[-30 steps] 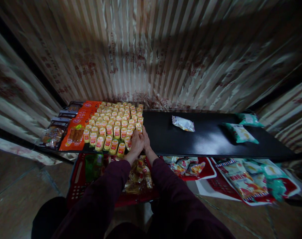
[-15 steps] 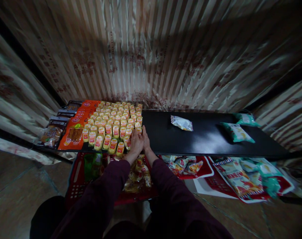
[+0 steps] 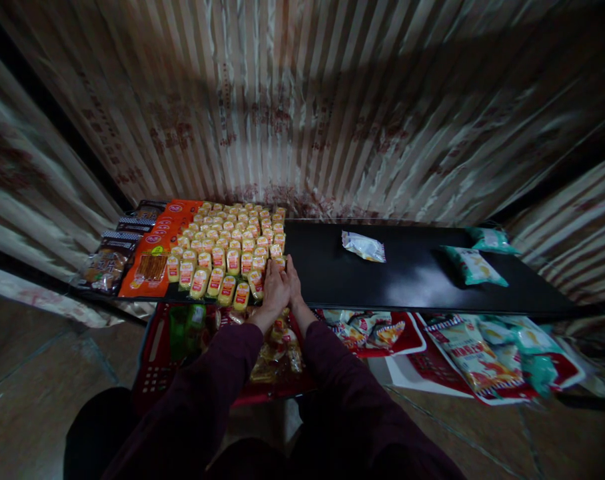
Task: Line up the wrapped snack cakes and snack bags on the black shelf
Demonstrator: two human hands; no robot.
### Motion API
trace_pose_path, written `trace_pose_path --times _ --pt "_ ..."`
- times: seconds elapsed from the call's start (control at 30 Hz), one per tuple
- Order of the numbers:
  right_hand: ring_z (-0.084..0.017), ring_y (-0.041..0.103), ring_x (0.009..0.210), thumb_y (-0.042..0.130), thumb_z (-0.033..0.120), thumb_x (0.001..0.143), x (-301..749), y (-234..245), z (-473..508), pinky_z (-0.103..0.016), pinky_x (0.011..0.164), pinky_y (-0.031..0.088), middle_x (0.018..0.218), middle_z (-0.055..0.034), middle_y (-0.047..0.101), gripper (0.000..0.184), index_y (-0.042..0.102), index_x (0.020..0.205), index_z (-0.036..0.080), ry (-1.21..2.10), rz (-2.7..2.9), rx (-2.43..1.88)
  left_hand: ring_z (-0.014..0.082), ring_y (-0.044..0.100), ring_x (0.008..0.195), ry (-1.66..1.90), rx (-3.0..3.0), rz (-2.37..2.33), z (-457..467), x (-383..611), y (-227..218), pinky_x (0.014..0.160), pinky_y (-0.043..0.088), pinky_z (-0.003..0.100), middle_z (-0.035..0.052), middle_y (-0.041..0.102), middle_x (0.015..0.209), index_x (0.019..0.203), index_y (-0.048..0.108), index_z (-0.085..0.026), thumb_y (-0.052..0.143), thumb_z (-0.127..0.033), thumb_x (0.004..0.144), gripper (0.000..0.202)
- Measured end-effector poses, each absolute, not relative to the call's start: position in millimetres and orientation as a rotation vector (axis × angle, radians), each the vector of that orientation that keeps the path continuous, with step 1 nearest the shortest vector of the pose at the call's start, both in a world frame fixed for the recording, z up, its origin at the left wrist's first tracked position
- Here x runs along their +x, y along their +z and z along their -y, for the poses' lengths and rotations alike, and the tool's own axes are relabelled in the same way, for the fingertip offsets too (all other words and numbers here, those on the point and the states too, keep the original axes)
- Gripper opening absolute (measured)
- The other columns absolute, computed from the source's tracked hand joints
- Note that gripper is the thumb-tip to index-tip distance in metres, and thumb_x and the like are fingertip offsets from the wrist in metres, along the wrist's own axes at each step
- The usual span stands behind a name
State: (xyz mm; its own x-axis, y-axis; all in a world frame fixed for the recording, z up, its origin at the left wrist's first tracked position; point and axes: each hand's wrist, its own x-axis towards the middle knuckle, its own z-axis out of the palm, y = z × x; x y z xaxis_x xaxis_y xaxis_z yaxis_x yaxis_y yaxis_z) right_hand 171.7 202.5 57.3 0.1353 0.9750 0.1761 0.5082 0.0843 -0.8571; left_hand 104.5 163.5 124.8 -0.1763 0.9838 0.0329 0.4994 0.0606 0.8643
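Rows of small yellow wrapped cakes (image 3: 226, 259) with red-and-white labels cover the left-middle part of a black shelf (image 3: 322, 280). My left hand (image 3: 275, 289) is at the front right corner of these rows, its fingers bent and closed on a small wrapped cake (image 3: 279, 263), mostly hidden by the fingers. Pressed close beside it, my right hand (image 3: 293, 283) has its fingers stretched out along the right side of the rows. Both wrists rest near the shelf's front edge.
Orange snack bags (image 3: 150, 262) and dark bags (image 3: 105, 265) lie at the left. A white packet (image 3: 363, 247) and green packets (image 3: 475, 265) lie on the right part. Below are red baskets (image 3: 150, 373) of packaged snacks. A striped curtain (image 3: 302, 120) hangs behind.
Both hands stay at the same corner, with almost no movement. The view has shifted very slightly.
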Motion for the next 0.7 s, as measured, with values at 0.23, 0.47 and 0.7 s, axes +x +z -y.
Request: trace_pose_path --times 0.23,0.47,0.7 --pt "-0.024 0.047 0.124 0.046 0.025 0.075 176 60 -199 -0.039 0.106 0.036 0.137 -0.0152 0.048 0.065 0.038 0.137 0.008 0.703 1.486 -1.558 0.0205 0.033 0.135 1.025 1.467 -1.737 -157 109 127 0.114 0.023 0.032 0.0172 0.038 0.144 0.132 0.042 -0.007 0.036 -0.019 0.085 0.049" --pt "-0.023 0.045 0.126 0.049 0.027 0.075 174 76 -196 -0.037 0.108 0.033 0.136 -0.0097 0.05 0.059 0.045 0.133 0.014 0.704 1.518 -1.503 0.0214 0.043 0.128 1.075 1.441 -1.74 -164 105 134 0.108 0.032 0.034 0.0153 0.049 0.135 0.13 0.043 -0.012 0.043 -0.017 0.081 0.049" --pt "-0.022 0.052 0.118 0.049 0.031 0.077 171 73 -196 -0.036 0.103 0.039 0.126 -0.0076 0.059 0.05 0.054 0.125 0.018 0.768 1.41 -1.456 0.0215 0.049 0.123 1.019 1.343 -1.766 -175 102 144 0.106 0.035 0.033 0.0149 0.054 0.131 0.131 0.044 -0.013 0.047 -0.016 0.08 0.051"
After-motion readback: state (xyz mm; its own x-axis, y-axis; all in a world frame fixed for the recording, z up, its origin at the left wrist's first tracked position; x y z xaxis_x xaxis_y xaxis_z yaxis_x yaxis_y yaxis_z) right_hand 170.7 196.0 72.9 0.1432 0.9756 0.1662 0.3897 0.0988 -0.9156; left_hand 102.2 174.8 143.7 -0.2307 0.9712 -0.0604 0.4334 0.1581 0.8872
